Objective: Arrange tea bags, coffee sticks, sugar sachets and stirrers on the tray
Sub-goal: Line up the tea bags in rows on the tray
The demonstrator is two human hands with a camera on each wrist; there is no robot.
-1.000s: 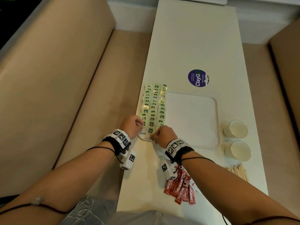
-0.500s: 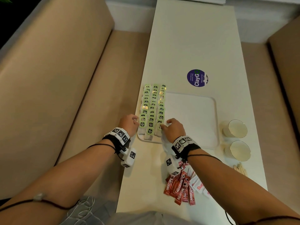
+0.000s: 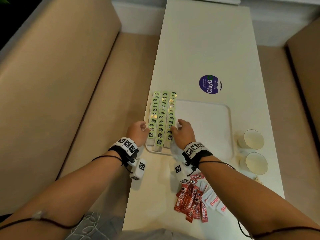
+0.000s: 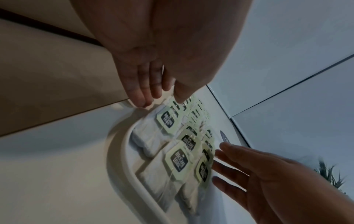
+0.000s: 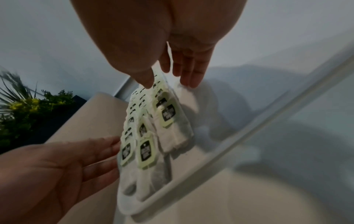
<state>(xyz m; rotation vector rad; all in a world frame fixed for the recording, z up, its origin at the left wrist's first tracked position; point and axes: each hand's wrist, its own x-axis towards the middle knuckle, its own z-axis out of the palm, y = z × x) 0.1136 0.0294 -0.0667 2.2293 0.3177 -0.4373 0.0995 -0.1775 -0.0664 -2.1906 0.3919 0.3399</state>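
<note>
A white tray (image 3: 207, 129) lies on the white table. Three rows of green-tagged tea bags (image 3: 162, 118) fill its left part. My left hand (image 3: 144, 127) is at the left side of the rows, fingers fairly straight; in the left wrist view its fingertips (image 4: 141, 100) reach the tray rim (image 4: 118, 151) and its thumb touches a tag. My right hand (image 3: 176, 126) flanks the right row with fingers straight and spread, holding nothing. Red coffee sticks (image 3: 190, 203) and white sugar sachets (image 3: 214, 200) lie near the front edge. Wooden stirrers (image 3: 258, 179) peek out by my right forearm.
Two paper cups (image 3: 253, 139) (image 3: 256, 163) stand right of the tray. A round purple sticker (image 3: 210, 84) sits beyond it. Beige sofa seats run along both sides of the narrow table. The tray's right part holds nothing.
My right hand has left the near end of the rows, moved to their right side and opened. My left hand has slid slightly forward along the left row.
</note>
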